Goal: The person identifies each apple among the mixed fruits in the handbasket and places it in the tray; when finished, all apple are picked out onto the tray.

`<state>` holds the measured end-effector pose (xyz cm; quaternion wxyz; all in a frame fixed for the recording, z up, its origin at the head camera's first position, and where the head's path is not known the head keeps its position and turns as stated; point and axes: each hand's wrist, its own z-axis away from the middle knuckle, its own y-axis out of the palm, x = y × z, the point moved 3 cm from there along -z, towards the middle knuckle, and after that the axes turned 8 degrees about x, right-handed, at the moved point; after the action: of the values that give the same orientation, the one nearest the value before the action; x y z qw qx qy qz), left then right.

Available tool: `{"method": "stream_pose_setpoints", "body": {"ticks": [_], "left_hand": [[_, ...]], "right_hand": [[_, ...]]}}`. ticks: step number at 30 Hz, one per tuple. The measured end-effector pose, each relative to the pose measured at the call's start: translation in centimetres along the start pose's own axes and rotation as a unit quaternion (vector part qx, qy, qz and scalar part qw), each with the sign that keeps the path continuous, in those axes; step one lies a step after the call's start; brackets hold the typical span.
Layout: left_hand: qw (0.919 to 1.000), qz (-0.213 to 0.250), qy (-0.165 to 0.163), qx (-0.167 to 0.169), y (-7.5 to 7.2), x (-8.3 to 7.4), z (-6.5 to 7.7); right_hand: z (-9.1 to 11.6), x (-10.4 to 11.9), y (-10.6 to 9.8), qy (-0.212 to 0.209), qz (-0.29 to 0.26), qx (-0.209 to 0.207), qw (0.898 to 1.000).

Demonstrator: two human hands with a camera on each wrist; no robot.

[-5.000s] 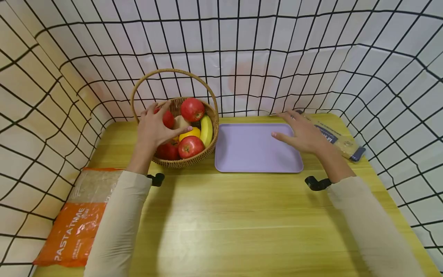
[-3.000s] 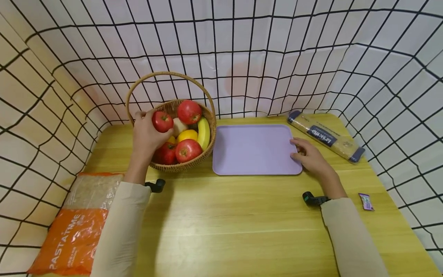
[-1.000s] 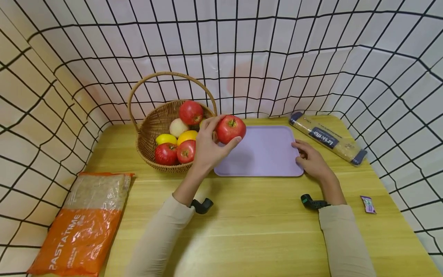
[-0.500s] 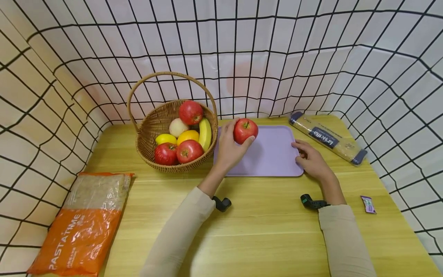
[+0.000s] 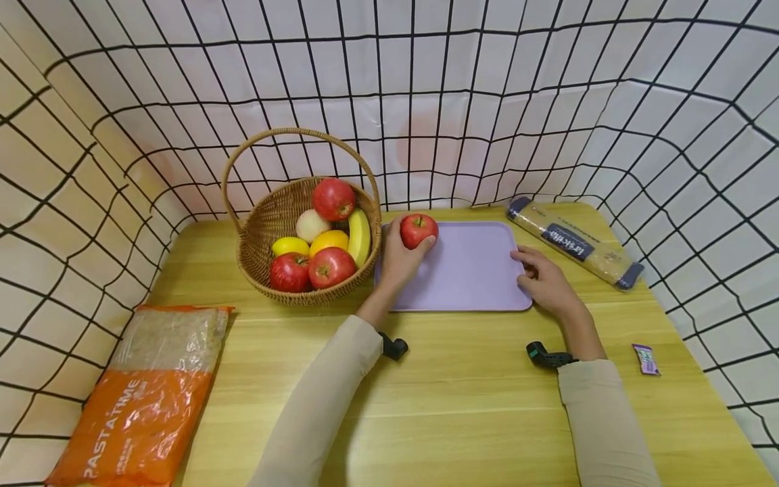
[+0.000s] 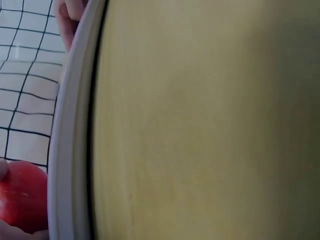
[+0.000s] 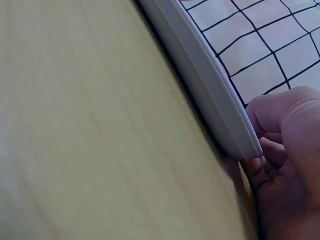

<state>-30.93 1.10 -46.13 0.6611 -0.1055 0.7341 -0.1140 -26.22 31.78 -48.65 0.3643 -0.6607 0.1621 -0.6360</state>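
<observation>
A red apple [image 5: 418,230] is held in my left hand [image 5: 402,258], thumb on its near right side, over the left part of the lilac tray [image 5: 471,270]. In the left wrist view the apple [image 6: 22,197] shows just beyond the tray's side wall [image 6: 67,150], with fingertips on it. My right hand [image 5: 544,281] pinches the tray's right edge; the right wrist view shows its fingers [image 7: 270,112] at the tray's corner [image 7: 247,145]. To the left stands a wicker basket [image 5: 255,237] with several fruits: red apples [image 5: 333,266], a banana [image 5: 360,238], a lemon [image 5: 290,246] and others.
An orange Pastatime bag [image 5: 143,399] lies at the table's left side. At the back right is a pack of dried noodles [image 5: 572,242], and a small purple wrapped packet [image 5: 646,359] lies on the right. Black-gridded white cloth [image 5: 426,101] walls the table's back and sides.
My left hand took an apple from the basket, carried it right over the tray, then lowered it and shifted slightly left. My right hand came down to the tray's right edge and stayed there.
</observation>
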Motion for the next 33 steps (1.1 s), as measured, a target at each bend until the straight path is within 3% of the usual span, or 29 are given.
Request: {"method": "stream_pose_setpoints", "body": {"ticks": [7, 14, 22, 27, 33], "left_hand": [[0.9990, 0.042, -0.014, 0.002, -0.1, 0.8, -0.9], [0.9996, 0.003, -0.010, 0.028, -0.1, 0.8, -1.0], [0.9922, -0.102, 0.046, 0.055, -0.7, -0.5, 0.6], [0.9851, -0.125, 0.088, 0.079, -0.8, -2.0, 2.0], [0.9796, -0.138, 0.114, 0.090, -1.7, -3.4, 3.9]], "right_hand": [[-0.1, 0.0, 0.0, 0.001, 0.001, 0.000, 1.000], [0.0, -0.1, 0.1, 0.003, 0.000, -0.002, 1.000], [0.1, -0.1, 0.0, 0.002, 0.001, -0.002, 1.000], [0.2, 0.0, 0.0, -0.002, 0.000, -0.006, 1.000], [0.1, -0.1, 0.1, 0.001, 0.000, -0.005, 1.000]]}}
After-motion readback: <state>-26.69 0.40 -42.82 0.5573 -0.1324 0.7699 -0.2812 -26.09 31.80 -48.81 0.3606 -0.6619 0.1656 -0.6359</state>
